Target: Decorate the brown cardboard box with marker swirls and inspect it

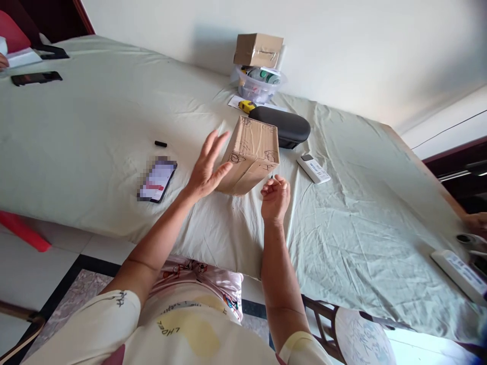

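Note:
A taped brown cardboard box (251,154) with pen marks stands on the pale green sheet (95,142) in front of me. My left hand (207,167) is open, fingers stretched out, its palm against the box's left side. My right hand (274,196) hovers just below the box's right corner with fingers curled in a pinch; something small and dark seems to be between the fingertips, too small to name.
A phone (158,180) and a small black object (161,144) lie left of the box. Behind it are a black case (283,125), a yellow tape measure (247,106), a plastic tub (258,83) topped by another box (258,49), and a white remote (313,169). Another person's hand (475,223) is at the right edge.

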Demonstrator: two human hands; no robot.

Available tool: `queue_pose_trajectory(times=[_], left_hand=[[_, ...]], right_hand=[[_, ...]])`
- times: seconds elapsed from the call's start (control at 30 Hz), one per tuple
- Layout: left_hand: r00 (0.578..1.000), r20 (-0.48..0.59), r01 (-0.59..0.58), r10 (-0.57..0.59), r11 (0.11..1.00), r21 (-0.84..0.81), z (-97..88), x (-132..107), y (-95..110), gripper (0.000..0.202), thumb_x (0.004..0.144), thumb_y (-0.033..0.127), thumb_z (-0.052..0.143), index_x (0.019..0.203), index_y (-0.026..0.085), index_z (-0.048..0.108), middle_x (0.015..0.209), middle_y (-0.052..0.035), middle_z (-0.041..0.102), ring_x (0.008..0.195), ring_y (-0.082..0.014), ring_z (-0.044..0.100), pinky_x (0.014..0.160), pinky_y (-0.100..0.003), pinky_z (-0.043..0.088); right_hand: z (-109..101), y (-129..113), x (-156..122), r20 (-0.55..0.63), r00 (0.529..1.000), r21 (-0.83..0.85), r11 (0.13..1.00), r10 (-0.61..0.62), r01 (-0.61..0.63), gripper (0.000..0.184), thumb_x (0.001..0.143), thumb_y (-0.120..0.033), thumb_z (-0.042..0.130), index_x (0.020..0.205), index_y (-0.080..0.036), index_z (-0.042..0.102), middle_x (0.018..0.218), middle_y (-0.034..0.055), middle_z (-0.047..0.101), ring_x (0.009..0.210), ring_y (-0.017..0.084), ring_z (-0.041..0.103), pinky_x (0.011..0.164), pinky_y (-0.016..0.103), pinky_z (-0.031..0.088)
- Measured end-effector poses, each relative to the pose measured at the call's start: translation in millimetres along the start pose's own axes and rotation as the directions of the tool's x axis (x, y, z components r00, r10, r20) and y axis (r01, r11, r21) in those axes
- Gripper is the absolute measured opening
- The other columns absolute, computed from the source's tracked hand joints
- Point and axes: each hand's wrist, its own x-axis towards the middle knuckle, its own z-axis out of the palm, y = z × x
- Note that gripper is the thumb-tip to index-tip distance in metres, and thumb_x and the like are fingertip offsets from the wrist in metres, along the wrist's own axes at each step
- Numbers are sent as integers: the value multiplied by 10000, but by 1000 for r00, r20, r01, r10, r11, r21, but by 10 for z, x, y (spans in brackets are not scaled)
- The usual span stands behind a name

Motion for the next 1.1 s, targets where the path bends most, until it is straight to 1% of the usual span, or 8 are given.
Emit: queue_pose_trajectory(times=[0.1, 0.23, 0.37, 0.47, 0.63, 0.8, 0.93, 1.1], left_hand=[[998, -25, -62, 61, 998, -11, 236, 171, -11, 644, 1087, 706, 325, 1608, 346, 445, 1793, -135, 318, 1660, -316, 376, 1295, -507, 443], [996, -48, -78, 77, 997, -9, 366, 211, -93, 565, 1108, 656, 329, 1418, 267, 594, 1705, -177, 465, 1622, -302, 443, 1265, -482, 481], [993, -79, -95, 91, 995, -42, 390, 181, -158, 524, 1103, 655, 356, 1409, 292, 578, 1700, -159, 481, 1632, -313, 433, 1293, -534, 452], [992, -80, -106, 100, 992, -70, 428, 149, -175, 503, 1116, 629, 342, 1476, 324, 518, 1723, -138, 451, 1648, -301, 409, 1304, -562, 438], [988, -106, -123, 109, 984, -131, 507, 74, -173, 487, 1144, 558, 296, 1585, 372, 384, 1746, -106, 413, 1646, -261, 413, 1328, -523, 409], [990, -96, -120, 104, 976, -184, 492, 37, -139, 463, 1147, 519, 321, 1580, 367, 379, 1771, -94, 370, 1655, -266, 391, 1347, -506, 377], [992, -87, -111, 95, 976, -190, 473, 42, -110, 453, 1140, 513, 326, 1561, 358, 389, 1761, -101, 380, 1652, -273, 393, 1342, -519, 385], [991, -102, -106, 89, 979, -172, 494, 42, -112, 443, 1129, 521, 335, 1540, 365, 393, 1742, -106, 395, 1635, -284, 418, 1327, -541, 402]], right_hand=[[42, 124, -47, -11, 1000, -137, 990, -22, 20, 527, 888, -710, 693, 1230, -311, 647, 1036, -4, 681, 824, 118, 626, 728, 261, 485], [67, 291, -110, 132, 990, -270, 960, -46, 81, 542, 910, -697, 692, 1267, -290, 652, 1124, 28, 687, 937, 165, 636, 820, 308, 528], [36, 394, -119, 164, 986, -363, 928, -23, 82, 492, 939, -668, 692, 1246, -284, 666, 1070, 23, 671, 901, 175, 614, 838, 329, 541], [1, 427, -102, 165, 986, -391, 916, -26, 90, 476, 947, -665, 688, 1217, -273, 677, 976, 7, 647, 824, 172, 583, 766, 318, 528], [-25, 419, -95, 193, 980, -384, 916, -39, 112, 441, 959, -643, 695, 1180, -263, 683, 930, 11, 650, 782, 177, 588, 686, 315, 520], [-22, 400, -121, 194, 981, -429, 898, -19, 103, 470, 963, -665, 682, 1167, -242, 689, 959, 33, 678, 784, 176, 604, 704, 325, 543], [18, 352, -127, 157, 980, -435, 882, -122, 180, 597, 927, -697, 702, 1348, -277, 644, 1159, 69, 690, 913, 196, 655, 794, 351, 577], [125, 96, -100, 98, 931, -509, 786, -353, 352, 846, 919, -712, 694, 1635, -382, 385, 1545, 128, 549, 1281, 287, 648, 990, 456, 589]])
